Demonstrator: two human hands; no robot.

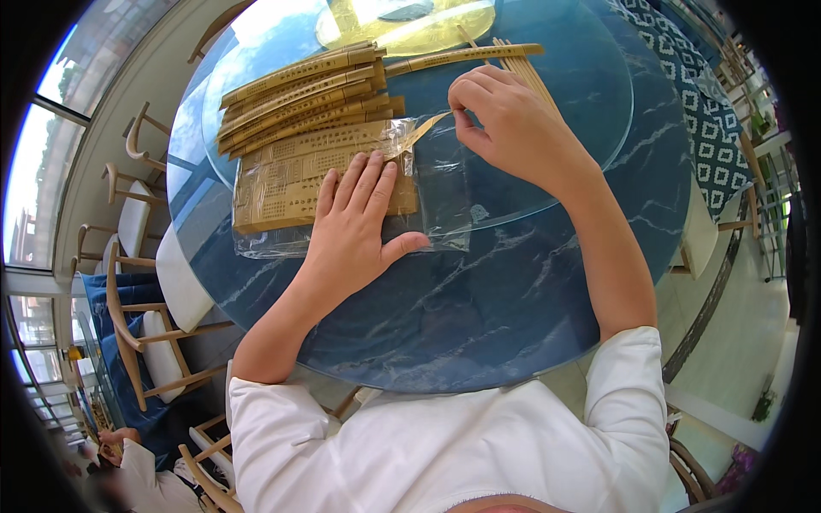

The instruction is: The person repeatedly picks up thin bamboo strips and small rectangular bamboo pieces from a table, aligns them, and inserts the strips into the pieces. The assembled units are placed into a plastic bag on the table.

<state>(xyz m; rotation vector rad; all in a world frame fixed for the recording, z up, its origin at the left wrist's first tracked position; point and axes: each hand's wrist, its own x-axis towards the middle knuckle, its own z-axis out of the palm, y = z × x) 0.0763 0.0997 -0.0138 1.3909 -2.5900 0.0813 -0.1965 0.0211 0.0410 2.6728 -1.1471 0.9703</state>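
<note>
My left hand [357, 205] lies flat, fingers spread, on a clear plastic bag [440, 201] holding a stack of brown printed paper sleeves [278, 184]. My right hand [513, 120] is pinched at the end of a thin tan strip [423, 130]. The strip slants up from the bag's upper right corner; whether it is part of the bag or a sleeve, I cannot tell. Beyond the bag sits a pile of long, narrow brown paper chopstick sleeves [299, 98]. Behind my right hand lie several bare wooden chopsticks [532, 79] and one separate sleeve [462, 57].
The round dark blue marbled table [445, 325] carries a clear glass turntable [590, 128]. A yellow round glass piece [402, 26] stands at the far side. Wooden chairs [158, 342] line the left, and a patterned cloth [693, 111] hangs at the right. Another person [141, 466] is at lower left.
</note>
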